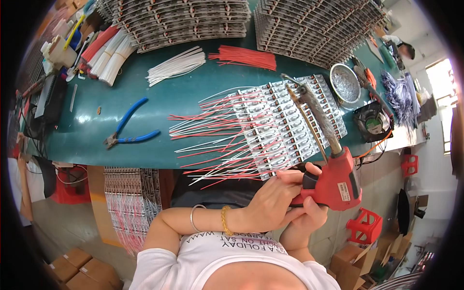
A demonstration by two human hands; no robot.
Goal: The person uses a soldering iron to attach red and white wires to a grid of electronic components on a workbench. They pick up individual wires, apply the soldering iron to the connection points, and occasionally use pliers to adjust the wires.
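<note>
Both of my hands are closed on a red soldering gun (340, 180) with black parts, held near my chest. Its long grey barrel and a thin feed tube point away from me, over a panel of small circuit boards (295, 133). My left hand (268, 203) has its fingers at the gun's black knob and handle. My right hand (309, 220) grips the handle from the right and below, partly hidden behind the left. Red and white wires (212, 130) run out from the panel's left side across the green table (87, 137).
Blue-handled cutters (129, 123) lie left of the wires. Behind are piles of white wires (176, 65) and red wires (244, 57), with tall stacks of board panels (186, 21). A metal bowl (345, 83) and a fan (373, 122) stand right. A red stool (365, 226) is on the floor.
</note>
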